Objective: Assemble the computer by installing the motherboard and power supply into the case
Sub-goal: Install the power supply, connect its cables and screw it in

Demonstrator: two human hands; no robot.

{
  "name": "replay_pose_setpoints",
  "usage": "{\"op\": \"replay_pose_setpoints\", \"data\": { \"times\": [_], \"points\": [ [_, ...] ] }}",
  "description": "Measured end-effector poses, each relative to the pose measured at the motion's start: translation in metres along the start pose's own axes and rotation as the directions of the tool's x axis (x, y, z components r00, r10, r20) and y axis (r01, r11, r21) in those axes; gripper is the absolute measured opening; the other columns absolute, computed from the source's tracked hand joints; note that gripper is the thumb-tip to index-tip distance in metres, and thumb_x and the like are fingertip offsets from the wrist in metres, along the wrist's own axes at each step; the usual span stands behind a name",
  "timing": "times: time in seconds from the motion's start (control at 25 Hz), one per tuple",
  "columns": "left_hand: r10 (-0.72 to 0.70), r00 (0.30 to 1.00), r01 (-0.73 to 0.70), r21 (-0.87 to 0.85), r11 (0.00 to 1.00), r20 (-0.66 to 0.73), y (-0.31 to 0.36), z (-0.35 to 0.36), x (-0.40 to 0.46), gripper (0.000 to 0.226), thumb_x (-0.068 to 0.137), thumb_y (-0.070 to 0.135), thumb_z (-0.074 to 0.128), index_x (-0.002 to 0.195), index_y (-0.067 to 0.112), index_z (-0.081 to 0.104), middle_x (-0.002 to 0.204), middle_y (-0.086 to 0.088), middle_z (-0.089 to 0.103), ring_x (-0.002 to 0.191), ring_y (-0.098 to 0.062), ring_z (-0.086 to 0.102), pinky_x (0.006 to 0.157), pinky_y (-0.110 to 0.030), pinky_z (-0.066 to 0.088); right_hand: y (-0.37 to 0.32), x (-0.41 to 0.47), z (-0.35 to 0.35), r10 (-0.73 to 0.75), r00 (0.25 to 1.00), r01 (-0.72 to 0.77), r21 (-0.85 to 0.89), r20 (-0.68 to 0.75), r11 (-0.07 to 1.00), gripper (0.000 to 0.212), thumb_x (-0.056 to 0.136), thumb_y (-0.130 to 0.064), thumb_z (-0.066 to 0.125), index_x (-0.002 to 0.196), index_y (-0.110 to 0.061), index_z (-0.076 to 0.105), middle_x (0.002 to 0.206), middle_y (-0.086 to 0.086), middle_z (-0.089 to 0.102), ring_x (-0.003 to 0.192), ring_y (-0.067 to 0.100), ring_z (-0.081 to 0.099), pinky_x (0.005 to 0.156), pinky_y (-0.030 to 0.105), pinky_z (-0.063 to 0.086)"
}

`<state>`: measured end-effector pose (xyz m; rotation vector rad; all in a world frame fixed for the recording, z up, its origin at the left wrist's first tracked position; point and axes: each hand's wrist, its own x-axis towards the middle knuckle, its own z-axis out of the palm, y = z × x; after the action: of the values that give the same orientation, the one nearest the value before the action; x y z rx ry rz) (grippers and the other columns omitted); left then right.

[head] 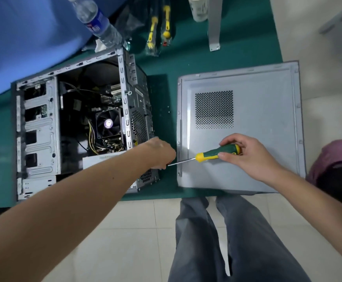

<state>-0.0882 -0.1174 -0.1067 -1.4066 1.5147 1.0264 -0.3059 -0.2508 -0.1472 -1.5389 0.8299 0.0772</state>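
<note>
Matt grey metal side panel (pixel 263 110)

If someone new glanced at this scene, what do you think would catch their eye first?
Probably the open computer case on the green mat, its fan and wires exposed. Next, the green and yellow screwdriver in the right hand, its tip aimed at the case's rear lower corner, where the left hand meets it. The removed side panel lies flat to the right of the case.
</note>
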Motion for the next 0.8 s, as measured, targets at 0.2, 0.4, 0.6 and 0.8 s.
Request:
{"op": "replay_pose_setpoints", "data": {
  "times": [0.2, 0.4, 0.6, 0.8],
  "points": [
    [-0.009, 0.999, 0.008, 0.009, 1.000, 0.042, 0.018, 0.029, 0.014, 0.017, 0.103, 0.019, 0.051, 0.112, 0.008, 0.060, 0.090, -0.004, 0.061, 0.085, -0.022, 0.059, 0.082, -0.034, 0.048, 0.006, 0.007, 0.006, 0.035, 0.997, -0.035, -0.007, 0.069, 0.999, 0.019, 0.080, -0.024, 0.081, 0.093, -0.033, 0.069, 0.089, -0.002, 0.068, 0.085, 0.029, 0.062, 0.076, 0.037, 0.051],
    [-0.072, 0.997, 0.075, 0.127, 0.989, -0.025, 0.018, 0.030, 0.015, 0.020, 0.097, 0.005, 0.053, 0.115, 0.012, 0.059, 0.101, -0.002, 0.066, 0.090, -0.020, 0.063, 0.074, -0.032, 0.041, 0.002, 0.017, 0.005, 0.045, 0.998, -0.045, 0.010, 0.052, 0.999, 0.020, 0.079, -0.024, 0.081, 0.093, -0.030, 0.069, 0.089, 0.005, 0.068, 0.076, 0.026, 0.058, 0.074, 0.039, 0.049],
    [-0.108, 0.991, 0.124, 0.216, 0.969, -0.083, -0.009, 0.009, 0.008, 0.015, 0.096, 0.008, 0.056, 0.110, 0.007, 0.062, 0.083, -0.002, 0.061, 0.070, -0.013, 0.055, 0.076, -0.030, 0.046, -0.006, 0.026, 0.002, 0.040, 0.999, -0.041, 0.084, 0.012, 0.996, 0.020, 0.080, -0.017, 0.081, 0.094, -0.026, 0.069, 0.093, 0.011, 0.070, 0.075, 0.023, 0.054, 0.075, 0.039, 0.045],
    [-0.135, 0.988, 0.144, 0.148, 0.978, -0.070, -0.044, -0.021, 0.014, 0.012, 0.094, 0.017, 0.064, 0.096, 0.005, 0.063, 0.075, 0.000, 0.060, 0.063, -0.012, 0.056, 0.058, -0.024, 0.045, -0.016, 0.037, 0.005, 0.023, 1.000, -0.022, 0.130, -0.007, 0.991, 0.021, 0.082, -0.013, 0.078, 0.097, -0.025, 0.068, 0.090, 0.002, 0.067, 0.074, 0.014, 0.055, 0.070, 0.027, 0.047]
  ]
}}
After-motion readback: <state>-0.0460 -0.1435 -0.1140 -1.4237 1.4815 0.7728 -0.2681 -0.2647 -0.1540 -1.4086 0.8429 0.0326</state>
